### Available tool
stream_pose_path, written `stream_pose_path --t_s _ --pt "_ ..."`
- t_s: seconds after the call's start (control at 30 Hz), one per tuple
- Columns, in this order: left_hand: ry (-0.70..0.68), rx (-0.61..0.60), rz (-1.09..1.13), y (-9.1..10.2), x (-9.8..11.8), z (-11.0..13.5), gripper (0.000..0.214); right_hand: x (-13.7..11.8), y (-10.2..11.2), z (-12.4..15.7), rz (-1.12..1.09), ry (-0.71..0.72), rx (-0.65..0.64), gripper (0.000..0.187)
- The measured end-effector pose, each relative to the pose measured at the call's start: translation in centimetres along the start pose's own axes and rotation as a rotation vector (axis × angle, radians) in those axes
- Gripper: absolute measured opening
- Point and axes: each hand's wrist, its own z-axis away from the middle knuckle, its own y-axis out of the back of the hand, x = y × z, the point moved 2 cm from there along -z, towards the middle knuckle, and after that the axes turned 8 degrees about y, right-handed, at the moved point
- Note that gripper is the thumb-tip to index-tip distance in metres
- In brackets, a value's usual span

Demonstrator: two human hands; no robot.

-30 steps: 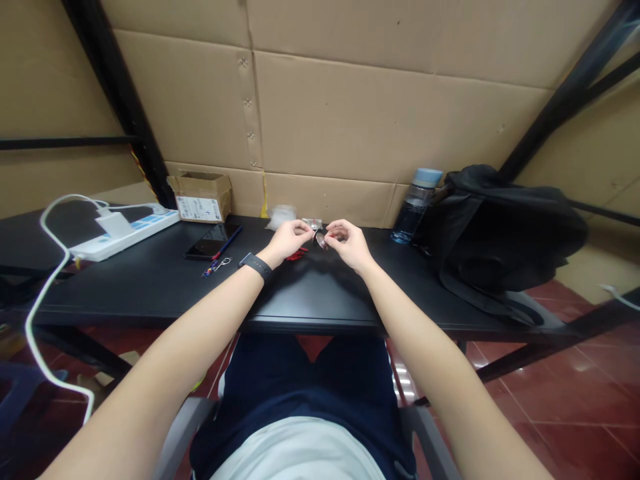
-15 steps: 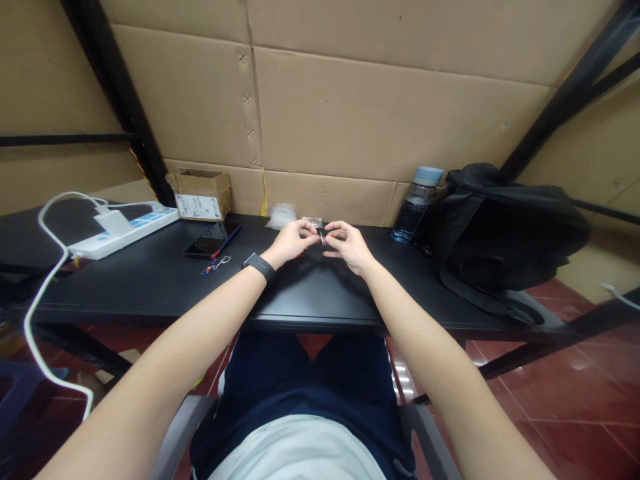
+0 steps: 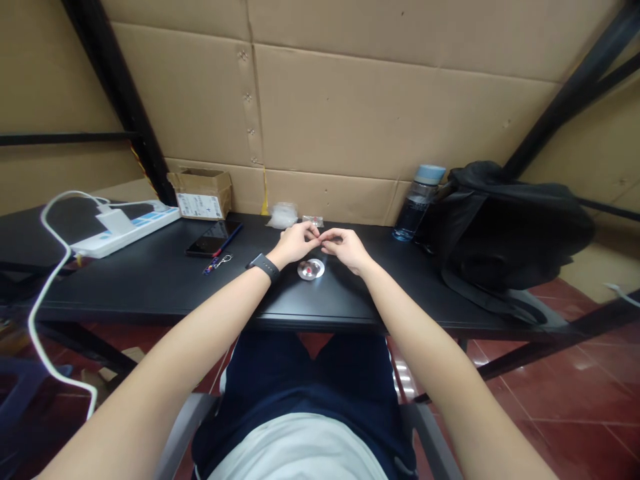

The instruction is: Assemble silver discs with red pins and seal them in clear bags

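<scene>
Silver, round, red-marked disc (image 3: 311,269): set down near my left hand (image 3: 299,241). Right hand (image 3: 349,248): fingertips meeting left's; any pinch, I cannot tell. Fingerwork unfinished.

Soft, even indoor light, seemingly from overhead, reaches the cardboard wall (image 3: 340,113) and leaves a pale sheen on the black worktop (image 3: 320,300) near its front edge. The shiny disc (image 3: 316,265) catches a bright glint, and I see white reflections on the glossy red floor (image 3: 575,407). The black bag (image 3: 505,233) sinks into shadow, its folds hard to read. Toward the edges everything stretches and smears, the lower left corner dim and blurred.
</scene>
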Motion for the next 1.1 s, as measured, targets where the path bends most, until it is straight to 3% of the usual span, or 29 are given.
stream_pose_path --t_s 0.07,0.13,0.23,0.33,0.43,0.53,0.73,0.93,1.1 --pt "-0.021 0.037 -0.107 0.7 0.0 0.0 0.015 -0.3 0.6 -0.1 0.096 0.039 -0.017 0.014" --pt "-0.097 -0.014 -0.155 1.7 0.0 0.0 0.014 -0.9 1.2 0.0 0.26 0.088 -0.117 0.015" --pt "-0.196 -0.285 -0.165 2.9 -0.1 0.4 0.024 -1.9 2.2 0.3 0.584 0.182 -0.339 0.022" --pt "-0.255 -0.54 -0.159 3.4 0.3 1.2 0.031 -2.4 2.7 0.6 0.758 0.238 -0.477 0.042" --pt "-0.317 -0.633 -0.155 2.9 1.2 2.0 0.036 -2.3 2.8 0.9 0.839 0.204 -0.567 0.054" --pt "-0.329 -0.603 -0.194 2.1 1.6 2.2 0.034 -2.2 2.5 0.9 0.882 0.177 -0.604 0.051" --pt "-0.335 -0.371 -0.33 2.5 0.8 1.1 0.015 -2.1 2.0 1.0 0.952 0.138 -0.598 0.046" --pt "-0.203 -0.43 -0.105 4.4 0.0 0.7 0.028 -1.8 1.5 1.1 0.967 0.111 -0.566 0.054" --pt "-0.133 -0.194 -0.13 6.1 -1.6 0.1 0.027 -1.5 0.7 1.0 0.995 0.147 -0.518 0.058"
